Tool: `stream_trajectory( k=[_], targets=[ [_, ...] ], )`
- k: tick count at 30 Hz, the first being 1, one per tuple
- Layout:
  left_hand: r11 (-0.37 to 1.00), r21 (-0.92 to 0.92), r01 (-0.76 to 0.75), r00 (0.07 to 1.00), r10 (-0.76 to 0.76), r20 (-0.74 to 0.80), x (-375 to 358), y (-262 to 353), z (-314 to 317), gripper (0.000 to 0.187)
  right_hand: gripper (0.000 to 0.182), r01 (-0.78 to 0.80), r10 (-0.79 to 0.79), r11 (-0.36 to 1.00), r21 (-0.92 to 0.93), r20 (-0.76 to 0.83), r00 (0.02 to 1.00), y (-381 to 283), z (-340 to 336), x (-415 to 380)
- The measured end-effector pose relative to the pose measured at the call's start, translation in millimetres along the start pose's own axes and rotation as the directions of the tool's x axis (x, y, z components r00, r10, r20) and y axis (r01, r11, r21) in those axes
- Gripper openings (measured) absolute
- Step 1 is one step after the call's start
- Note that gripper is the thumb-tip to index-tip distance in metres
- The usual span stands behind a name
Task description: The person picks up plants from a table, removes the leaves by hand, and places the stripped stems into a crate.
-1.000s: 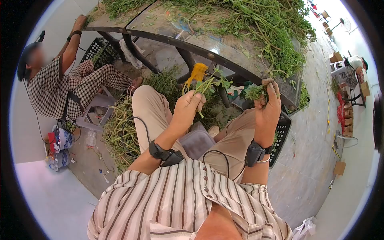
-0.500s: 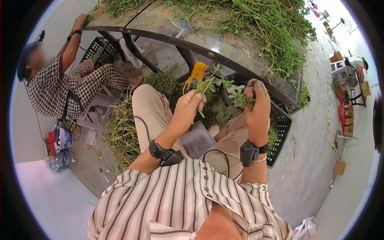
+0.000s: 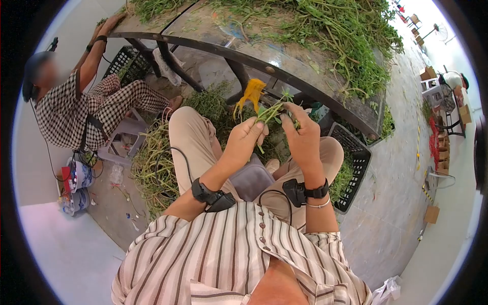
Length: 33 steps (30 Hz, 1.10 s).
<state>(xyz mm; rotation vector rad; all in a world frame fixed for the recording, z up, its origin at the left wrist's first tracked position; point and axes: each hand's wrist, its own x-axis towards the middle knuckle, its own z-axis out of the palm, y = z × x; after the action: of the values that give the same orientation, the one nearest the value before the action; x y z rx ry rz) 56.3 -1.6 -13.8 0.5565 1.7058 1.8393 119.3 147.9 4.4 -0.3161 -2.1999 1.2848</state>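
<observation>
My left hand [image 3: 243,142] is closed around a small bunch of green leafy stems [image 3: 269,113], held above my lap. Its stem ends stick out below the fingers, and the leaves point up and right. At the leafy end, my right hand [image 3: 305,140] has its fingers curled around leafy sprigs; how many it grips is hidden. A heap of the same greens [image 3: 351,51] lies on the table [image 3: 300,71] in front of me. Just behind the bunch hangs a piece of yellow material [image 3: 250,95] near the table edge.
A black crate [image 3: 360,157] with greens stands by my right knee. Bare stems [image 3: 152,168] are piled on the floor at left. A co-worker in checked clothes [image 3: 61,112] sits at left, a hand on the table. Cardboard boxes [image 3: 431,213] are at far right.
My right hand has moved left and down from beside the table edge to the leafy end of the bunch. My left hand stays almost in place, still holding the stems.
</observation>
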Motion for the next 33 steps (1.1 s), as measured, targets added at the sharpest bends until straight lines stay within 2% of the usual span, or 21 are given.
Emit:
stream_trajectory(
  k=[2,5,7,14,17,19,23,26,33],
  targets=[
    [1.000,0.007,0.006,1.000,-0.006,0.007,-0.4,0.9,0.4,0.029,0.023,0.011,-0.011,1.000,-0.023,-0.017,1.000,-1.1,-1.4,0.1],
    [1.000,0.025,0.005,1.000,-0.005,0.006,-0.2,-0.4,0.7,0.029,0.022,-0.054,0.059,0.994,-0.095,0.054,0.997,-3.6,-3.9,-0.7],
    [1.000,-0.007,0.017,1.000,-0.016,0.012,0.4,-2.2,1.2,0.029,0.021,0.021,-0.020,0.992,-0.122,0.011,1.000,-1.7,-2.1,-1.3],
    [1.000,0.021,-0.012,1.000,0.012,-0.002,1.0,-6.9,1.6,0.029,0.021,-0.004,0.003,0.997,-0.078,-0.005,1.000,-2.0,-2.7,-1.7],
    [0.999,0.025,0.022,1.000,-0.023,0.007,0.8,-4.2,2.2,0.029,0.021,0.066,-0.066,0.993,-0.099,0.003,0.998,1.0,-1.8,-2.0],
    [0.999,0.019,0.044,0.999,-0.044,0.012,0.2,-1.8,4.0,0.030,0.024,0.008,-0.007,0.996,-0.088,0.021,1.000,0.6,-1.6,-3.6],
    [0.999,0.021,0.033,0.999,-0.033,0.017,-0.6,-2.0,5.2,0.030,0.024,0.045,-0.047,0.996,-0.083,-0.023,0.999,1.2,-0.8,-3.8],
    [0.999,0.022,0.038,0.999,-0.038,0.022,0.1,-5.3,5.2,0.030,0.024,0.012,-0.009,0.995,-0.100,0.027,1.000,1.7,-3.4,-3.8],
    [0.997,0.013,0.071,0.997,-0.071,0.006,-1.6,-3.3,5.7,0.029,0.022,0.082,-0.084,0.989,-0.120,-0.011,0.996,12.5,1.1,-6.9]
  ],
)
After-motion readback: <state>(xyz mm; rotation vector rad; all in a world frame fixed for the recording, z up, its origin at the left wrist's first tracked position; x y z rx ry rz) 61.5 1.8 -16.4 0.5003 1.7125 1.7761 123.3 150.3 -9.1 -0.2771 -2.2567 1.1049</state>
